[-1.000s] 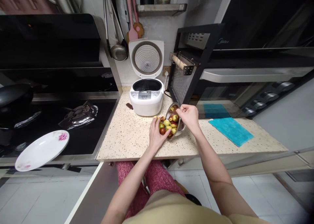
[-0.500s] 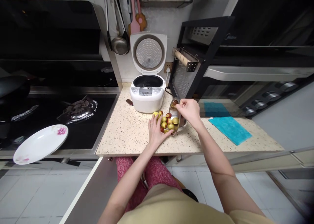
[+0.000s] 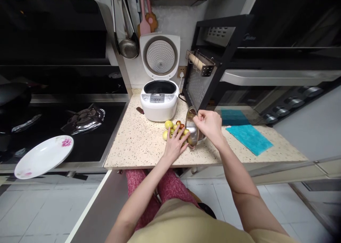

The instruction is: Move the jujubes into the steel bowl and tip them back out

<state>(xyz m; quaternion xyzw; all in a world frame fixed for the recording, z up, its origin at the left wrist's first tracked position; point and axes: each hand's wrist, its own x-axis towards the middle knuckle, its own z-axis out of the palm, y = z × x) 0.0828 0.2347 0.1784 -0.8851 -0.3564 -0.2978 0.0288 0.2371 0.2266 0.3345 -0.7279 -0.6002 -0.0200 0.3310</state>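
A shiny metal bowl (image 3: 192, 126) stands tipped on its side on the speckled counter, its mouth facing left. My right hand (image 3: 210, 125) grips its rim from the right. Several green and reddish-brown fruits (image 3: 168, 124) lie on the counter left of the bowl's mouth. Over them rests my left hand (image 3: 174, 143), fingers spread, covering some of the fruits. Behind the fruits is a white rice cooker (image 3: 159, 109) with its lid raised.
A teal cloth (image 3: 250, 139) lies on the counter at the right, before the oven. To the left, a white floral plate (image 3: 44, 157) overhangs the stove's front edge. A black rack (image 3: 204, 83) stands behind the bowl. Utensils hang on the wall.
The bowl has moved slightly right and tipped more upright, with my right hand on its rim. Fruits that were in its mouth now lie on the counter, and my left hand has shifted right over them.
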